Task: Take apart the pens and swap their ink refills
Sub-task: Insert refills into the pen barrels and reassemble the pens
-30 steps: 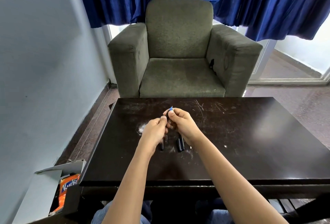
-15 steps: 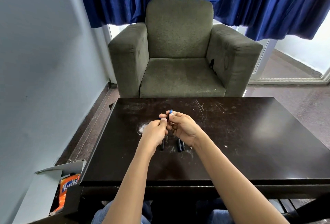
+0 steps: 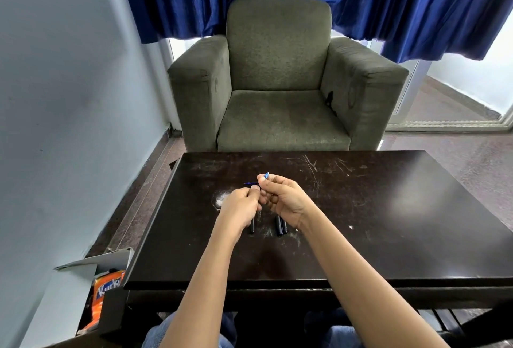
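Ink refill [image 3: 250, 183], thin, blue: pinched at the fingertips of the left hand [image 3: 241, 204], centre frame, jutting left above the tabletop [image 3: 388, 209]. Blue tip piece [image 3: 267, 175]: pinched by the right hand [image 3: 284, 198], close alongside. Black pen barrels [image 3: 280, 226]: lying just below the hands; I judge them parked within reach for reassembly. Another black part [image 3: 252, 227] lies by the left wrist.
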A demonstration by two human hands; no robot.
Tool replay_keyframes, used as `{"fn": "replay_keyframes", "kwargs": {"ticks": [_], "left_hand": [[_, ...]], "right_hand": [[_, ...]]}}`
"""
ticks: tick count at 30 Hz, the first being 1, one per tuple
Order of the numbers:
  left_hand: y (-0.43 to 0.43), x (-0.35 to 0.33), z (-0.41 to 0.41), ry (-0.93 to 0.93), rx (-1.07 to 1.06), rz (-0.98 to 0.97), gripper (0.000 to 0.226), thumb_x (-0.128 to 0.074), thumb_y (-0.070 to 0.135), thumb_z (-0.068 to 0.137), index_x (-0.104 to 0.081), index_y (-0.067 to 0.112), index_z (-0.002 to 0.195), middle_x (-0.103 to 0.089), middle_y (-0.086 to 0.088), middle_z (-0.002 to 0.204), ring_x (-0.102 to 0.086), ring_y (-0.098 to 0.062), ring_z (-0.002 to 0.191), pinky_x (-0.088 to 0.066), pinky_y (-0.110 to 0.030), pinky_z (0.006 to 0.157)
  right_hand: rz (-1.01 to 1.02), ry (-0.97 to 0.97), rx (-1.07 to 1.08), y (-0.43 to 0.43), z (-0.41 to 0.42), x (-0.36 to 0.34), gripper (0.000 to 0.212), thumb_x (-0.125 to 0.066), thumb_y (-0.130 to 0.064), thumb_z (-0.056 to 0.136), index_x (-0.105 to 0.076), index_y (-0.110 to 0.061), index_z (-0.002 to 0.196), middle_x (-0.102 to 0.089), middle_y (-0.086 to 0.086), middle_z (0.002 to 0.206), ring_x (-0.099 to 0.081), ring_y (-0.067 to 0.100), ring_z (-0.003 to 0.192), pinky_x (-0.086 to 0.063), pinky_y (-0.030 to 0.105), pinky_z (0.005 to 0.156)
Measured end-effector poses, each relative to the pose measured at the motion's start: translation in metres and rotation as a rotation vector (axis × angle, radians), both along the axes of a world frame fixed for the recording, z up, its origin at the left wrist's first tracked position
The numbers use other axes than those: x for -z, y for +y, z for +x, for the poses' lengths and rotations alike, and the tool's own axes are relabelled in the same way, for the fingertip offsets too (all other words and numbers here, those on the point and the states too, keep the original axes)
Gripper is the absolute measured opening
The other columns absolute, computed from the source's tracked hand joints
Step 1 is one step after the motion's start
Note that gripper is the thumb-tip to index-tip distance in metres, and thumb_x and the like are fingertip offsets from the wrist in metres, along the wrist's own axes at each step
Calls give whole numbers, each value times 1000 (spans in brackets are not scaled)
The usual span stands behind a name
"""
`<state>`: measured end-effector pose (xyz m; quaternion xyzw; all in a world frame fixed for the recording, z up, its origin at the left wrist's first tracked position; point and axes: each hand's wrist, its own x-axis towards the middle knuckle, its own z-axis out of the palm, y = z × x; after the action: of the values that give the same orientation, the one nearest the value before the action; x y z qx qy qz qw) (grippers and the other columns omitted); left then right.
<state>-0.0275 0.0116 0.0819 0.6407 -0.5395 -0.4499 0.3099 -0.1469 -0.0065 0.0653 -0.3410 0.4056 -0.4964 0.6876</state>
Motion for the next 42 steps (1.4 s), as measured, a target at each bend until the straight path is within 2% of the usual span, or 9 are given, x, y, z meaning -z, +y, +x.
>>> {"fn": "replay_keyframes", "kwargs": {"ticks": [4,7,10,16,19,23,29,35,42], "left_hand": [[0,-1,0,-30,-11,-4,40,-35,35,101,-62,15,79,-53,3,65,-43,-11,53,-34,-24,49],[0,0,0,-11,-11,-5,37,-36,34,101,-64,14,87,-53,3,65,-42,-10,53,-33,-23,48],[0,1,0,-5,-3,0,33,-37,34,101,-64,15,96,-54,4,66,-43,-9,53,-34,-23,48],[-2,3,1,-29,8,2,32,-36,35,100,-61,16,106,-55,3,70,-43,-8,54,-34,-23,48],[-3,3,1,-27,12,6,32,-37,35,100,-60,17,112,-55,3,71,-43,-8,54,-34,-21,46],[-2,3,1,-14,14,8,30,-38,33,100,-62,16,107,-54,3,69,-43,-8,53,-33,-21,45],[-2,3,1,-25,27,-1,30,-37,31,100,-63,16,106,-53,3,68,-42,-9,53,-32,-22,46],[0,2,2,-39,61,-11,28,-36,32,101,-61,22,106,-53,4,69,-41,-9,53,-31,-22,45],[1,5,2,-54,68,-26,32,-35,25,101,-63,19,87,-52,3,64,-37,-10,48,-26,-21,40]], "right_hand": [[31,-72,6,-3,-2,-3,28,-43,9,92,-61,-4,108,-70,6,87,-60,14,62,-51,22,58],[65,-37,-7,-3,-3,-3,21,-50,-1,93,-62,-7,109,-70,4,86,-58,14,68,-52,21,64],[77,11,-5,-1,-2,0,9,-61,-11,91,-66,-13,97,-66,-1,74,-60,6,61,-49,19,69],[65,-60,14,-4,-2,0,25,-46,6,94,-65,-9,101,-69,0,81,-64,7,60,-54,18,65],[68,-62,-1,-3,-3,-2,22,-48,0,95,-65,-10,104,-69,1,86,-62,8,65,-54,18,64],[97,9,-4,-2,-5,-1,10,-63,-10,89,-67,-11,98,-67,0,75,-61,5,57,-53,15,58],[82,-91,41,-5,-6,-3,25,-45,7,93,-64,-6,102,-70,6,88,-64,12,68,-58,21,65],[76,-109,47,-4,-8,-4,17,-51,2,94,-64,-6,100,-69,5,86,-61,12,67,-57,21,66],[68,-222,351,-12,-18,-1,17,-53,3,93,-64,-10,95,-69,3,87,-62,8,64,-54,17,60]]}}
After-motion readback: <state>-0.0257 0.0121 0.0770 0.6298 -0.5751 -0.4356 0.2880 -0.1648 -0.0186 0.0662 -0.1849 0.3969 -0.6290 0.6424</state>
